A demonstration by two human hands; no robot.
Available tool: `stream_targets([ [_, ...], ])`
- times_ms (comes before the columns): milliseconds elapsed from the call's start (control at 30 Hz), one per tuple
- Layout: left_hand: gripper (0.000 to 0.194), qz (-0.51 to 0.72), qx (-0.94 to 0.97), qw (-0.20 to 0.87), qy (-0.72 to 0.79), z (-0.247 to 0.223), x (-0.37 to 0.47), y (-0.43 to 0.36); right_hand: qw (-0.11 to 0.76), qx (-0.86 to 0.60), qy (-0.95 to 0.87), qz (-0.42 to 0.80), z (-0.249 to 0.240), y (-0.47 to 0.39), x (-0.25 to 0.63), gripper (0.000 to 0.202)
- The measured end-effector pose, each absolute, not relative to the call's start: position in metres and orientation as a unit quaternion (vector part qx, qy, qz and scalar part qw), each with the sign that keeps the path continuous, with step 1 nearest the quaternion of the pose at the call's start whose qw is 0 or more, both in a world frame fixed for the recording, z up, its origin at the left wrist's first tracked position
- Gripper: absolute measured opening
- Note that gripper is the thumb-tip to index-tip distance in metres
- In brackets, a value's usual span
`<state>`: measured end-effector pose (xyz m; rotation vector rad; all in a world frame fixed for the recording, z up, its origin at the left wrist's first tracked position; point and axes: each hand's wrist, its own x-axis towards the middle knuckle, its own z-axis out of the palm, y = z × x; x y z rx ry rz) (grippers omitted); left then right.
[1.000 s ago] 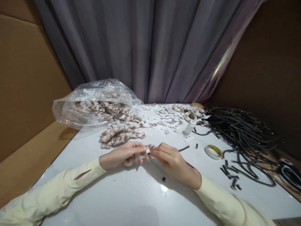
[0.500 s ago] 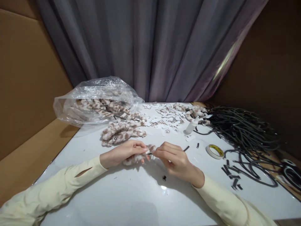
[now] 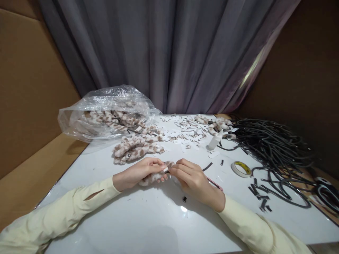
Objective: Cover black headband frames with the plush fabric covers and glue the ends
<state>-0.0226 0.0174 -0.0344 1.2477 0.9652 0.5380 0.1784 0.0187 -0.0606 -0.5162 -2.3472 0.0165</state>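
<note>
My left hand (image 3: 144,172) is closed around a fluffy brown-and-white spotted tube (image 3: 148,180), with a small white piece (image 3: 166,169) at its end near my thumb. My right hand (image 3: 192,180) is pinched against that end. A black cord (image 3: 207,167) shows behind the right hand, and a short dark stretch appears between the two hands; the fingers hide the rest. Beyond my left hand lies a bundle of similar fluffy tubes (image 3: 136,149). Under my right wrist, part of a pink-edged object (image 3: 216,185) shows on the white table (image 3: 119,222).
A clear plastic bag (image 3: 76,118) of fluffy pieces stands at back left. Metal rings and white tags (image 3: 188,132) scatter mid-table. Rightward are a small bottle (image 3: 215,141), a tape roll (image 3: 241,169), cut black pieces (image 3: 262,203), a heap of black cords (image 3: 270,141) and scissors (image 3: 327,192).
My right hand has moved slightly left, closer to my left hand. The cord behind it has shifted left too, and the pink-edged object has come into sight.
</note>
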Motion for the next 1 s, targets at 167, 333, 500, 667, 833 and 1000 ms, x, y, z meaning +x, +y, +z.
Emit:
stream_targets([
  [167,0.027,0.244,0.539,0.685,0.425,-0.035,-0.023,0.017,0.387,-0.204,-0.899,0.011,-0.064,0.019,0.177,0.017],
  [333,0.027,0.246,0.521,0.705,0.414,-0.033,-0.022,0.016,0.382,-0.187,-0.905,0.032,-0.061,0.019,0.177,0.021],
  [500,0.026,0.240,0.542,0.692,0.412,-0.030,-0.022,0.016,0.348,-0.173,-0.921,0.020,-0.054,0.020,0.180,0.025],
  [667,0.028,0.217,0.578,0.661,0.427,-0.032,-0.023,0.018,0.300,-0.148,-0.942,-0.006,-0.047,0.021,0.184,0.023],
  [833,0.033,0.187,0.605,0.634,0.444,-0.033,-0.026,0.020,0.287,-0.153,-0.945,-0.022,-0.040,0.022,0.187,0.027],
  [1000,0.035,0.174,0.604,0.631,0.456,-0.028,-0.023,0.019,0.308,-0.161,-0.937,-0.027,-0.044,0.025,0.186,0.026],
])
